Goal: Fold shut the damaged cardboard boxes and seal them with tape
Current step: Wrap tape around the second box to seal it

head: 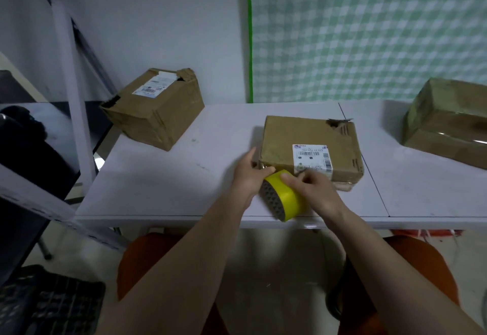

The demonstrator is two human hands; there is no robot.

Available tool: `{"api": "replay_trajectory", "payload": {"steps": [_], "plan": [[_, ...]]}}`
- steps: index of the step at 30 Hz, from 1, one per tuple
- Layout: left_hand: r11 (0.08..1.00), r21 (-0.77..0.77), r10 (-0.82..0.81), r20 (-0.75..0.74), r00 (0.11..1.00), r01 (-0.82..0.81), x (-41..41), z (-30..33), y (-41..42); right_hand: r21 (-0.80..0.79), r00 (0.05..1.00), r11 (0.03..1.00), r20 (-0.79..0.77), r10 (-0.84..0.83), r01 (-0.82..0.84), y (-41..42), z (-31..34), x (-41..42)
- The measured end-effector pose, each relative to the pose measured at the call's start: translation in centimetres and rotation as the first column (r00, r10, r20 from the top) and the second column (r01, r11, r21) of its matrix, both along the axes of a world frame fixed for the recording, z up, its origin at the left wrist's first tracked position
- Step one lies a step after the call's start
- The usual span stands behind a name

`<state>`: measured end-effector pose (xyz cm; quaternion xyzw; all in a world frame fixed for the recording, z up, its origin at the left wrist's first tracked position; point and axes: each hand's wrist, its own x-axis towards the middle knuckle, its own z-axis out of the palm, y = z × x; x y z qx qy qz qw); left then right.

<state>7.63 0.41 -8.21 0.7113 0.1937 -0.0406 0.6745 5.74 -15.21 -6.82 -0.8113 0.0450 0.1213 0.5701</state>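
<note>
1. Right hand (313, 189) fingers curled over the top of the yellow tape roll (284, 195); thumb and fingertip pinch together at the roll's upper edge, right by the near box edge. What sits between them is too small and blurred to tell.
2. Left hand (249, 173) cups the roll's left side, thumb lying across the top of the yellow band, index finger stretched out toward the near-left corner of the box, seemingly touching it.
3. Tape roll: wide glossy yellow band, dark grey core face with a dotted honeycomb-like texture turned toward the camera's left. Held between both hands above the front part of the table; its lower-right part is covered by the right hand.
4. Flat brown cardboard box (311, 144) lies just beyond the fingers, touching or nearly touching the roll. Matte, scuffed top, white shipping label (312, 158) with barcodes on the near part, print unreadable. Torn, crumpled far-right corner; dark printed marks along the right edge. Some pale crumpled material pokes out below the near-right edge, hard to identify.
5. White smooth table (171, 176) carries it; thin dark seam line runs front to back just right of the box.
6. Taller brown cardboard box (155, 113) at far left of the table, well apart from the hands: dented, white label on top, ragged top edge, black patch at one corner.
7. Third brown box (448, 121) at far right, shiny, seemingly wrapped in clear tape or film, cut off by the frame.
8. Green-and-white checked cloth (369, 31) hangs behind; plain white wall to its left.
</note>
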Motion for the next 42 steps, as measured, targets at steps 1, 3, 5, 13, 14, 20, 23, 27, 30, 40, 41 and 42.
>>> {"api": "replay_trajectory", "payload": {"steps": [1,3,5,13,14,20,23,27,30,40,41,42], "plan": [[1.000,-0.025,-0.010,-0.001,1.000,0.010,0.1,-0.1,-0.4,-0.063,0.987,0.986,0.061,-0.148,0.152,-0.5,-0.1,0.0],[0.998,-0.052,-0.023,-0.005,1.000,0.023,0.1,-0.3,-1.0,-0.112,0.864,0.866,0.206,-0.460,0.488,-1.6,0.2,0.0],[0.998,-0.054,-0.016,-0.017,1.000,0.015,0.3,-0.4,-1.3,-0.108,0.736,0.740,0.266,-0.622,0.664,-3.2,0.0,0.6],[0.967,-0.253,0.008,-0.114,0.993,-0.037,-1.2,1.0,-1.1,0.349,0.894,0.851,0.073,-0.443,0.393,-5.1,-0.1,1.3],[0.958,-0.275,0.059,-0.070,0.996,-0.076,-1.3,1.3,-0.6,0.390,0.897,0.848,0.108,-0.429,0.359,-4.4,0.0,1.4],[0.925,-0.290,0.302,0.166,0.939,-0.246,-2.0,3.5,5.5,0.537,0.970,0.827,0.059,-0.237,0.170,2.8,0.7,0.9],[0.918,-0.257,0.341,0.128,0.931,-0.301,-3.7,3.7,8.8,0.570,0.993,0.814,-0.020,-0.119,0.109,6.1,0.4,0.8],[0.866,-0.240,0.460,0.044,0.887,-0.438,-5.9,2.8,11.7,0.542,0.996,0.837,-0.083,-0.042,0.080,9.5,-0.3,-0.1],[0.840,-0.204,0.517,0.014,0.856,-0.504,-7.0,2.2,12.3,0.580,0.994,0.814,-0.104,0.028,0.037,10.4,-1.2,-0.2],[0.848,-0.277,0.459,-0.044,0.887,-0.452,-2.7,1.8,6.6,0.466,0.990,0.877,-0.124,-0.069,0.119,6.6,-2.1,2.5],[0.848,-0.282,0.453,-0.054,0.890,-0.449,-1.8,1.7,6.2,0.415,0.988,0.899,-0.110,-0.104,0.141,5.8,-2.4,3.2],[0.847,-0.282,0.455,-0.059,0.889,-0.452,-1.0,1.6,5.8,0.347,0.986,0.923,-0.087,-0.144,0.165,4.9,-2.6,4.1]]}}
